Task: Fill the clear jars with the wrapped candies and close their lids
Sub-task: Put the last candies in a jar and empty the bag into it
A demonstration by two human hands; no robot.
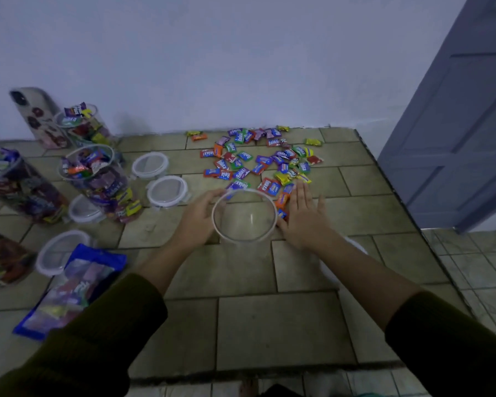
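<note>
Jar (244, 224) stands between cupping left hand (197, 217) and flat right hand (305, 217).

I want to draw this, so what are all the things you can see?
empty jar: one, clear, middle of the tiled surface
full jars: four, clear, candy-filled, left side
lids: four seen, clear with white rims, left of the empty jar
loose candies: many, mixed colours, behind the empty jar
candy bag: one, blue, near left
phone: one, pale patterned case, against the wall
door: one, blue-grey, right
left hand: one, holds the empty jar
right hand: one, fingers straight, right of the jar
</note>
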